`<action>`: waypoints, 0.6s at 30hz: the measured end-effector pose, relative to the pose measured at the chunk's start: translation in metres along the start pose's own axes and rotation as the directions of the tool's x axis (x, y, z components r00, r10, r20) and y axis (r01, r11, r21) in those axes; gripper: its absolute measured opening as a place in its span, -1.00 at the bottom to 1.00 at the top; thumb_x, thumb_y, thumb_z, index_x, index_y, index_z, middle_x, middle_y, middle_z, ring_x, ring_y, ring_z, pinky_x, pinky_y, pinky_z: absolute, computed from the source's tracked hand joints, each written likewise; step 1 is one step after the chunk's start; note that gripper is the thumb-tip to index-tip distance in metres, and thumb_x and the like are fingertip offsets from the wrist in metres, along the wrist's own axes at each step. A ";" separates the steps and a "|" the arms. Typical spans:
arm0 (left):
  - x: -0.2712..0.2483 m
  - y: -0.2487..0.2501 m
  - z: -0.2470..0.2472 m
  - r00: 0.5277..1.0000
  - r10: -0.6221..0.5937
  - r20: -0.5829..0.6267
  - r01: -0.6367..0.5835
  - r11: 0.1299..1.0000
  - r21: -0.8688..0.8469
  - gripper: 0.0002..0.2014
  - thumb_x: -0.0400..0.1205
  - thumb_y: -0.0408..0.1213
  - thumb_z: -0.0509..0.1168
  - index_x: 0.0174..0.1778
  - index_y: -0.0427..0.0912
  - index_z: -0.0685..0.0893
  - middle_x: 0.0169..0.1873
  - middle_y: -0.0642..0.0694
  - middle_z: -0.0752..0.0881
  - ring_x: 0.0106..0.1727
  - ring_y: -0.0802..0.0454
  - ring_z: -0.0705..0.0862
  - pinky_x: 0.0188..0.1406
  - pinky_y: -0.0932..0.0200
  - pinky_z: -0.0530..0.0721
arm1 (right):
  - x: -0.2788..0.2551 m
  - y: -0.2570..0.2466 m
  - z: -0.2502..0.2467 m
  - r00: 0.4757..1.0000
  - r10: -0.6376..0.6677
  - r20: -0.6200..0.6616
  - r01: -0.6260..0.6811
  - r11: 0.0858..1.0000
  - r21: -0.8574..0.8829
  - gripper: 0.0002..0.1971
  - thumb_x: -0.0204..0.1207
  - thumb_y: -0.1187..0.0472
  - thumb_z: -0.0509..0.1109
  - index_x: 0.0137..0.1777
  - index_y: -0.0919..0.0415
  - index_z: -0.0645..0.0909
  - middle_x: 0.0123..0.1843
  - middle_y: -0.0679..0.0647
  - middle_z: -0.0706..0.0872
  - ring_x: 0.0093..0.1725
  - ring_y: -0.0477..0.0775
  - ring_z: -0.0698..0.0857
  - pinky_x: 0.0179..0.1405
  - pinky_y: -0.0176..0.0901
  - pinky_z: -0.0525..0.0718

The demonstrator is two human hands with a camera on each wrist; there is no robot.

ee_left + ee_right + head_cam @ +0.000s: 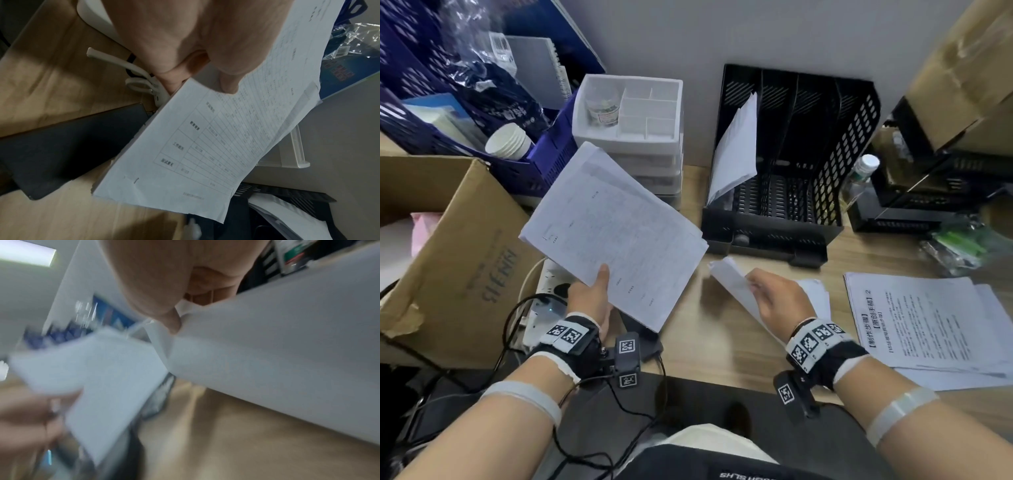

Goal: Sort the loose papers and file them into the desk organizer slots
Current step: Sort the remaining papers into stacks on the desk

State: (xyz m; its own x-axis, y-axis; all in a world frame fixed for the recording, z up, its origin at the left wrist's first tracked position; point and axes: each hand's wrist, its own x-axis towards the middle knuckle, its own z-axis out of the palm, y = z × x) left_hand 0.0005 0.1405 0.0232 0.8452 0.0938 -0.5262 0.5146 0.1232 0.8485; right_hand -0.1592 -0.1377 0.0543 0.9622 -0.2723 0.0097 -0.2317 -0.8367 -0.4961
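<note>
Nearest, a dark chair edge and black cables point(517, 329) run below the wooden desk point(722, 346). The left hand point(589, 301) pinches a stapled sheaf of forms point(616, 236) by its near edge, thumb on top, holding it tilted above the desk's left side; the left wrist view shows ruled tables printed on it. The right hand point(777, 301) grips a second bundle of white sheets point(732, 284), fingers curled round them just above the desk; its wrist view is blurred. A stack of printed papers point(928, 325) lies flat at the near right. A cardboard box point(452, 253) stands at the left, with a white power strip point(551, 277) beside it. Further back, the black desk organizer point(791, 164) stands against the pale wall point(722, 34), some sheets point(736, 150) leaning in its leftmost slot. To its left sit white stacked drawers point(633, 137), and beyond them a blue basket point(551, 150) with paper cups point(506, 144). A capped bottle point(863, 171) stands far right.
</note>
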 end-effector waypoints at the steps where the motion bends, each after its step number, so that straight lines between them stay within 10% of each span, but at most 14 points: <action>1: 0.002 -0.001 -0.002 1.000 0.006 -0.020 -0.006 1.000 0.023 -0.60 0.69 -0.09 0.38 0.36 -0.22 0.58 0.22 -0.16 0.75 0.23 -0.20 0.76 0.37 -0.22 0.67 | 0.006 0.000 -0.011 0.995 0.013 -0.101 0.002 0.989 0.151 -0.86 0.58 0.28 0.33 0.07 0.09 0.65 -0.03 -0.02 0.74 -0.02 0.05 0.69 -0.03 -0.12 0.63; 11: 0.001 0.007 0.003 0.999 0.025 -0.024 -0.022 0.994 0.109 -0.53 0.75 -0.17 0.30 0.49 -0.40 0.51 0.39 -0.25 0.66 0.36 -0.27 0.67 0.33 -0.06 0.60 | 0.030 0.028 -0.089 0.853 0.522 -0.012 -0.188 0.330 0.925 -0.83 0.68 0.32 0.24 -0.08 0.13 0.63 -0.02 0.22 0.79 -0.15 0.16 0.74 -0.17 0.00 0.68; 15: -0.004 0.011 0.007 0.999 0.045 0.021 -0.048 0.988 0.148 -0.53 0.76 -0.15 0.29 0.48 -0.42 0.53 0.29 -0.20 0.68 0.35 -0.22 0.67 0.27 0.01 0.56 | 0.029 0.034 -0.098 0.808 0.574 -0.130 -0.145 0.408 0.901 -0.89 0.60 0.27 0.31 -0.08 0.11 0.66 -0.01 0.33 0.75 -0.13 0.21 0.68 -0.20 0.03 0.62; 18: -0.010 0.016 0.011 0.996 0.055 0.064 -0.065 0.985 0.157 -0.56 0.75 -0.15 0.29 0.45 -0.40 0.56 0.28 -0.20 0.69 0.28 -0.15 0.67 0.30 0.01 0.56 | 0.024 0.014 -0.125 0.792 0.452 -0.410 0.005 0.668 0.744 -0.95 0.61 0.26 0.34 -0.04 0.22 0.62 -0.16 0.20 0.76 -0.24 0.01 0.69 -0.19 -0.08 0.64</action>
State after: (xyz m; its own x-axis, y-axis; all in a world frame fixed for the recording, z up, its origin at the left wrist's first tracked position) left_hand 0.0020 0.1312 0.0425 0.8799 0.0368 -0.4738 0.4750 -0.0400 0.8791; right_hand -0.1573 -0.2151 0.1566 0.5990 -0.7885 0.1397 -0.0438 -0.2065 -0.9775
